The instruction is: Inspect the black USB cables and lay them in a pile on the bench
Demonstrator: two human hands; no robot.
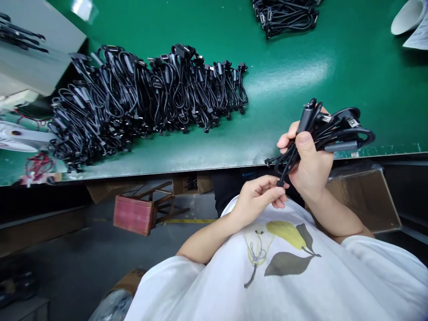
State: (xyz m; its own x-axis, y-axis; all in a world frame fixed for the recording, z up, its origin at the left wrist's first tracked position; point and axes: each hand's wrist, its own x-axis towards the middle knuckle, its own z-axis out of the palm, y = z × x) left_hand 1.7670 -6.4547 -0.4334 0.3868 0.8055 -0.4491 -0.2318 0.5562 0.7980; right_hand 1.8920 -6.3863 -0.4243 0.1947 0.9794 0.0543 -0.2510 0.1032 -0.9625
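My right hand grips a looped bundle of black cables just past the front edge of the green work table. Metal connectors and grey cylindrical sleeves show on this bundle. My left hand pinches a black cable end that hangs from the bundle, between thumb and fingers. Both hands sit over my white printed T-shirt. A large heap of coiled black cables lies on the table to the left, and a smaller heap lies at the far edge.
A wooden stool with a red top stands on the floor below the table edge. A cardboard box sits to the right of my arm. A white machine stands at the upper left, near red wires. White paper lies at the upper right.
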